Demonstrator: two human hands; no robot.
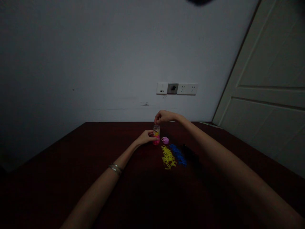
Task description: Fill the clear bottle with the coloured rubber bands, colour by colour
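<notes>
A small clear jar stands upright on the dark red table, with pink pieces low inside and some yellow ones above them. My left hand is wrapped round the jar from the left. Just over the jar's open mouth is my right hand, its fingers pinched together and pointing down; whatever they hold is too small to make out. A pink lid with a loop lies right of the jar. Nearer to me are a pile of yellow bands, a pile of blue bands and a dim black pile.
The dark red table meets a grey wall at its back edge. Sockets and switches sit on the wall above the jar. A pale panelled door stands at the right. The light is dim.
</notes>
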